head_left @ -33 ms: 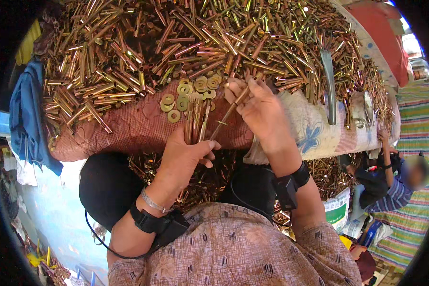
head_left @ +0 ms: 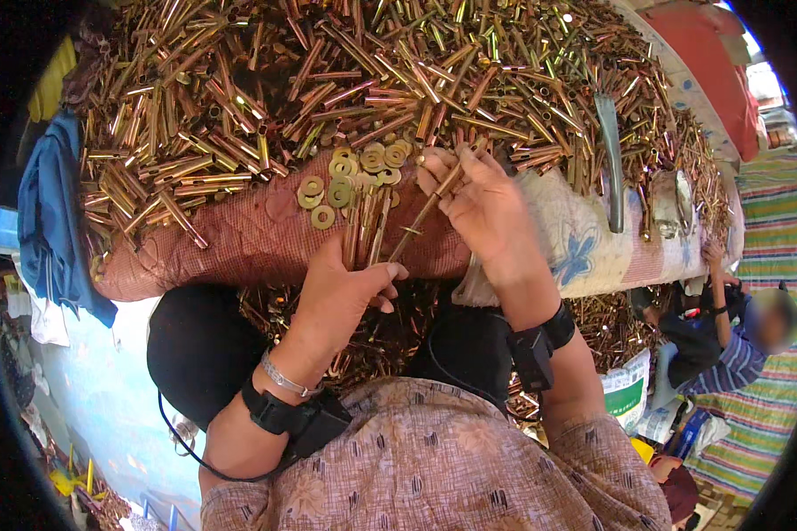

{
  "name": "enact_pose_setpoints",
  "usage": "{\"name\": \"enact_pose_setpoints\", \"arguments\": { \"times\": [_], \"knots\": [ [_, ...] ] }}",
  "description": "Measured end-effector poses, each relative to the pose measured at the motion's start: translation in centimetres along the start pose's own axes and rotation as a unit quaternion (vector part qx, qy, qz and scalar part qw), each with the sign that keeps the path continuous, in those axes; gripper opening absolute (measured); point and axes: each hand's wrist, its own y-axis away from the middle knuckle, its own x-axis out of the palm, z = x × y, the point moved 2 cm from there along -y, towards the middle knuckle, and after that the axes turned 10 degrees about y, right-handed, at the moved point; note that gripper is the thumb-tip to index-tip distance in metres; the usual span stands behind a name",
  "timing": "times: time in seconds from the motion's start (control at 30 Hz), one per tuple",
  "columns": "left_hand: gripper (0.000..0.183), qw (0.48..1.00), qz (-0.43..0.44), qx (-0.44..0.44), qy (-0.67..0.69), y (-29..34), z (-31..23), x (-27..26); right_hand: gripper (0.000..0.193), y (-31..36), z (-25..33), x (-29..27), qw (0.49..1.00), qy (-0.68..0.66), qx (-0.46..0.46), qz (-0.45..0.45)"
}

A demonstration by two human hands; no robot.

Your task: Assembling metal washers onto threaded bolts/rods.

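My left hand (head_left: 332,288) is closed around a small bundle of coppery-gold metal tubes (head_left: 366,226) that stand up between thumb and fingers. Its thumb and fingertips also meet the lower end of a slim dark rod (head_left: 400,248), with one flat washer (head_left: 412,230) around it. At the rod's upper end, my right hand (head_left: 491,212) pinches a coppery metal sleeve (head_left: 452,179), tilted up to the right and in line with the rod. Loose brass-coloured washers (head_left: 339,190) lie just beyond the left hand on a red cloth roll (head_left: 239,221).
A large heap of metal tubes (head_left: 345,71) covers the surface ahead. A grey fork-like tool (head_left: 609,159) lies at right across a pale cloth roll (head_left: 576,248). Blue cloth (head_left: 49,212) hangs at far left. Another person (head_left: 735,345) sits at far right beside a striped mat (head_left: 770,239).
Hardly anything differs. The bundle of tubes in my left hand has shifted very slightly; both hands keep their grip.
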Motion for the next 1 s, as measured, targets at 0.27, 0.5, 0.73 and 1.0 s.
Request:
{"name": "enact_pose_setpoints", "arguments": {
  "times": [0.27, 0.5, 0.73, 1.0],
  "knots": [
    [0.035, 0.998, 0.006, 0.024, -0.063, 0.2, -0.3, 0.2, 0.014, 0.1, -0.2, -0.5, 0.999, 0.025, -0.001, 0.026],
    [0.03, 0.999, 0.038, -0.025, 0.002, -0.1, 0.0, 0.2, 0.015, 1.5, -0.2, 1.2, 0.994, 0.11, 0.028, 0.007],
    [0.037, 0.985, 0.044, -0.017, 0.164, -0.2, -0.3, 0.9, 0.018, 4.3, -1.0, 3.0, 0.952, 0.291, 0.071, 0.062],
    [0.033, 0.983, 0.026, -0.053, 0.175, -0.1, -0.1, 0.1, 0.015, -2.0, 4.9, -0.8, 0.594, 0.724, -0.34, -0.093]
  ]
}}
